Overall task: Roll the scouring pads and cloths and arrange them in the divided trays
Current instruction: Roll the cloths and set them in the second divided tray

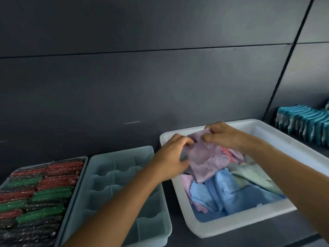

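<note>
The lilac cloth (208, 161) is a soft woven fabric with a fine waffle texture and a scalloped edge; the blue cloths (226, 191) below it look the same. The white tub (222, 227) is smooth plastic with a faint sheen. The divided tray (114, 177) is pale, slightly see-through plastic. The rolled scouring pads (35, 198) look coarse and glittery. The wall panels (142, 77) are matt dark grey.

Head-worn view; angled forward and down; close over the divided tray (106, 177); facing the wall (142, 77).

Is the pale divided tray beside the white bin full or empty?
Empty where visible: the divided tray shows bare plastic in its compartments, though the left forearm covers part.
</note>
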The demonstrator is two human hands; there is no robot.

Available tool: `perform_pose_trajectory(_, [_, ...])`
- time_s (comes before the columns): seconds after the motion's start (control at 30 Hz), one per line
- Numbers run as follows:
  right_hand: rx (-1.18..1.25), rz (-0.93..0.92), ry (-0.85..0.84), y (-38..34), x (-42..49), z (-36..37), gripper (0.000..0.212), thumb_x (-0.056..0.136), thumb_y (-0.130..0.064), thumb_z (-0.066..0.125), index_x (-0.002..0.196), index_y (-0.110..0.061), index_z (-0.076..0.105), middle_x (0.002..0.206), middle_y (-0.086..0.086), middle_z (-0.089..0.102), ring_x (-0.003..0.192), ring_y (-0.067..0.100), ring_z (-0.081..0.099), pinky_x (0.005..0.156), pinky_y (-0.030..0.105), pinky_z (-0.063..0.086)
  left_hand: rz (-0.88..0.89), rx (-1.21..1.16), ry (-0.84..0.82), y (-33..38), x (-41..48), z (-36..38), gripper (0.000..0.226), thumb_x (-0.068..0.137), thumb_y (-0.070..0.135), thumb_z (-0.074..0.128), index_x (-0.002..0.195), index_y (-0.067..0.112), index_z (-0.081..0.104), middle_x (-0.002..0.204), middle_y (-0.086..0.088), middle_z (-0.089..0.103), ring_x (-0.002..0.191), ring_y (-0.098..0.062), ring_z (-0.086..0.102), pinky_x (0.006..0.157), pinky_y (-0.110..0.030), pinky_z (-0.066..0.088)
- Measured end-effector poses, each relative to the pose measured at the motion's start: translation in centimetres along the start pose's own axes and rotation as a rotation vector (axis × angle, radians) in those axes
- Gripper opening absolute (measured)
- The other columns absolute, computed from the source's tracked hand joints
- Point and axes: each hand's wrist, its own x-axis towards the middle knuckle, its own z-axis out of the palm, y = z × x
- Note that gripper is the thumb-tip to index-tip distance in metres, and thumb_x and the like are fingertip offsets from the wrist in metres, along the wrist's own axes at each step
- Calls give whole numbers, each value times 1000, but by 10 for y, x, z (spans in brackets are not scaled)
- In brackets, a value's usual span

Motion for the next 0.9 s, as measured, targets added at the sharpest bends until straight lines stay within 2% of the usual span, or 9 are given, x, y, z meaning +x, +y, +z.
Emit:
perform_pose_trajectory(0.13, [186, 117, -6, 3, -2, 8, 3, 75, -10, 61, 77, -10, 62, 70, 8, 52, 69, 19, 46, 64, 32, 35, 136, 136, 53, -6, 8, 13, 48, 78, 10, 69, 122, 21, 54, 126, 6, 42, 117, -14, 46, 95, -35, 46])
perform_pose_trajectory(0.2, [216, 71, -3, 1, -9, 8, 9, 79, -3, 60, 74, -10, 59, 65, 7, 49, 64, 18, 43, 59, 30, 33, 151, 17, 198, -3, 12, 12, 28, 81, 33, 68, 106, 22, 65, 115, 9, 52, 109, -12, 50, 93, -33, 44])
perform_pose_trajectory(0.3, [310, -46, 50, -3, -20, 4, 20, 81, 5, 64, 69, -8, 55, 57, 3, 45, 52, 13, 40, 50, 28, 31, 170, -122, 375, 5, 15, 2, 28, 83, 48, 61, 88, 25, 75, 115, 11, 59, 111, -9, 49, 99, -21, 36])
perform_pose_trajectory(0.4, [463, -161, 89, -12, -28, -2, 15, 78, 3, 72, 77, 4, 57, 70, 13, 54, 64, 19, 45, 60, 32, 35, 173, -221, 419, 14, 20, -19, 13, 82, 38, 71, 82, 26, 75, 129, 10, 57, 126, -5, 43, 103, -8, 25])
perform_pose_trajectory(0.5, [548, -228, 121, -25, -33, -3, 16, 81, 7, 67, 76, -8, 66, 67, 5, 63, 63, 14, 51, 61, 24, 41, 123, -476, 341, 27, 24, -40, 2, 88, 22, 70, 89, 23, 72, 125, 10, 62, 118, -3, 57, 100, -15, 38])
perform_pose_trajectory(0.63, [592, -260, 151, -37, -33, -2, 28, 83, 8, 64, 68, -16, 62, 56, -6, 60, 50, 5, 49, 51, 15, 41, -154, -808, 221, 12, 19, -65, 35, 98, -2, 42, 120, 18, 59, 124, 2, 66, 108, -13, 65, 91, -26, 50])
perform_pose_trajectory(0.73, [614, -254, 160, -42, -32, -4, 29, 84, 7, 63, 68, -17, 63, 59, -6, 63, 52, 6, 53, 53, 17, 43, -264, -658, -60, -4, 4, -67, 59, 86, -21, 42, 133, 13, 51, 126, 0, 62, 114, -12, 60, 89, -14, 48])
perform_pose_trajectory(0.83, [628, -252, 156, -47, -30, -1, 29, 83, 4, 65, 66, -20, 64, 64, 0, 59, 63, 16, 49, 61, 27, 37, -257, -826, -33, -3, 0, -57, 38, 89, -13, 53, 121, 7, 62, 114, -6, 69, 107, -14, 64, 93, -19, 51])
perform_pose_trajectory(0.9, [646, -255, 154, -54, -29, 1, 25, 82, 1, 68, 69, -19, 61, 65, 3, 54, 67, 19, 43, 63, 30, 33, -284, -969, 105, 2, 2, -59, 23, 94, -7, 53, 100, 8, 69, 98, -8, 71, 92, -18, 66, 80, -22, 56])
